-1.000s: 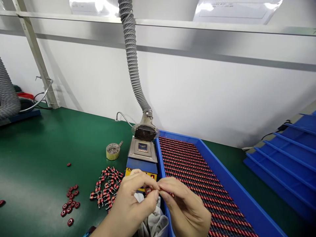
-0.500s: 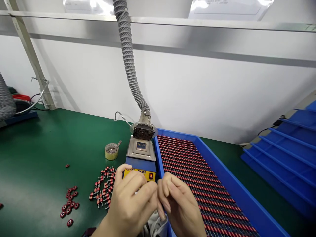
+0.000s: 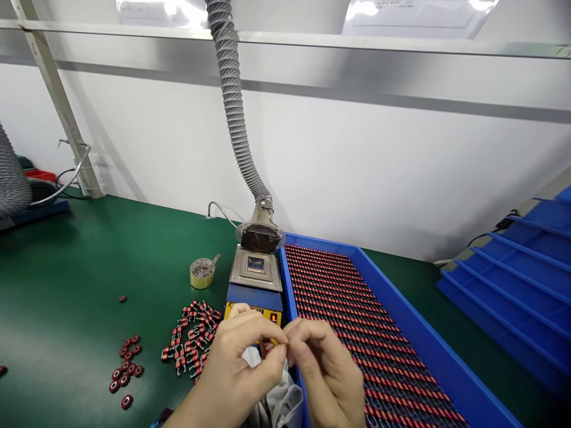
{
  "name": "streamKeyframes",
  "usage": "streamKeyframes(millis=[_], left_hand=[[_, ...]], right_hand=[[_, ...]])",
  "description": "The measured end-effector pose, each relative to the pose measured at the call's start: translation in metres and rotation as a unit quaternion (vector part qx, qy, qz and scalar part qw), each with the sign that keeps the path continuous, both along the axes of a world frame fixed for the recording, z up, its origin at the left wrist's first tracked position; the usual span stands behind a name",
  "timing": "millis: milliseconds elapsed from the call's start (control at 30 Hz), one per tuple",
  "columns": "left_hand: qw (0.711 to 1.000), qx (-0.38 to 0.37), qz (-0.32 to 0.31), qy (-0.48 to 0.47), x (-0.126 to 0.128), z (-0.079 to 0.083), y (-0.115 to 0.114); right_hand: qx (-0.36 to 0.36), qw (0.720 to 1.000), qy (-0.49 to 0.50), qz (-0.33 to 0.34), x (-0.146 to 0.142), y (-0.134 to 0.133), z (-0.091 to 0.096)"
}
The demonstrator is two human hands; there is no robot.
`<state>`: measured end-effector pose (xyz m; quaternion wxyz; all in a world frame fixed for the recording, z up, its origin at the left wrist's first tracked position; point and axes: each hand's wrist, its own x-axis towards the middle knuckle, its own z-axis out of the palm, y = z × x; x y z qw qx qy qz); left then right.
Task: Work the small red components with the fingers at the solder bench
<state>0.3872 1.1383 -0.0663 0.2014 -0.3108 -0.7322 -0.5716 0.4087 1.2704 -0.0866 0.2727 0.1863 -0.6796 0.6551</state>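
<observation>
My left hand (image 3: 236, 368) and my right hand (image 3: 328, 371) meet at the fingertips just in front of the blue and yellow solder pot (image 3: 256, 285). Both pinch a small red coil part (image 3: 266, 346) between them; most of it is hidden by the fingers. A white cloth (image 3: 279, 398) lies under the hands. To the right a long blue tray (image 3: 414, 333) holds rows of red wound coils. Left of the hands a heap of loose red coils (image 3: 193, 339) lies on the green mat.
A grey ribbed fume hose (image 3: 234, 107) drops to a round intake (image 3: 260, 236) behind the pot. A small round tin (image 3: 203, 273) stands left of it. Red ring cores (image 3: 125, 371) are scattered further left. Stacked blue trays (image 3: 521, 279) sit at the right.
The hands dipped and closed together half a second ago, then rose again with fingertips pinched on the small part. The camera view shifted slightly.
</observation>
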Motion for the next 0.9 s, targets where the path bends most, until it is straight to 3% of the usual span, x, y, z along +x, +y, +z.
streamKeyframes(millis=[133,200,267,333,400,467,733,900], left_hand=[[0.998,0.041,-0.021,-0.042,-0.002,-0.003,-0.002],[0.986,0.100,-0.057,-0.119,-0.004,-0.008,-0.002],[0.959,0.174,-0.098,-0.203,-0.006,-0.014,0.000],[0.923,0.244,-0.130,-0.269,-0.007,-0.017,0.003],[0.889,0.298,-0.151,-0.314,-0.009,-0.017,0.006],[0.873,0.327,-0.160,-0.325,-0.010,-0.016,0.007],[0.934,0.240,-0.083,-0.250,-0.018,-0.013,-0.011],[0.919,0.274,-0.102,-0.265,-0.019,-0.012,-0.015]], right_hand=[[-0.105,0.994,-0.008,-0.032,0.000,0.006,0.002],[-0.115,0.993,-0.041,0.002,-0.003,0.004,0.002],[-0.158,0.979,-0.091,0.088,-0.006,-0.003,0.003],[-0.234,0.949,-0.142,0.158,-0.008,-0.014,0.004],[-0.304,0.916,-0.190,0.178,-0.008,-0.026,0.005],[-0.341,0.899,-0.217,0.166,-0.009,-0.034,0.005],[-0.346,0.900,-0.229,0.135,-0.011,-0.033,0.002],[-0.324,0.908,-0.215,0.156,-0.011,-0.034,0.003]])
